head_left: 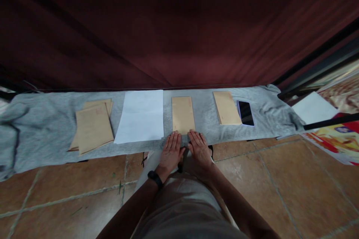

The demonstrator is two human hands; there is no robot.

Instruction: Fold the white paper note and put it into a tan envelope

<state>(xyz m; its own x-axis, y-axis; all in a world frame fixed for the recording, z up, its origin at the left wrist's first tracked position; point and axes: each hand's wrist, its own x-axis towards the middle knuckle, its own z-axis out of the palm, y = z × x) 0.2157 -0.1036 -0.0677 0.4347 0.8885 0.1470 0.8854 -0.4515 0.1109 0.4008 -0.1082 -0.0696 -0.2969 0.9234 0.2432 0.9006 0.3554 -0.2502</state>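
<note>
A brown paper envelope [183, 114] lies flat in front of me on the grey cloth, with small reddish print at its upper right corner. My left hand [171, 149] rests flat at its near left corner, fingers stretched out. At the near right corner lies my right hand [198, 148], also flat, its fingertips at the envelope's lower edge. Both hands are open and hold nothing. Left of the envelope is a stack of white paper sheets [141, 117]. To the right sits a small stack of brown envelopes [226, 108].
A loose pile of brown envelopes [94, 129] lies at the far left. A phone [246, 113] touches the right stack. The narrow surface is covered by grey cloth [47, 123], backed by a dark red curtain [168, 37]. A black frame [331, 122] stands at the right.
</note>
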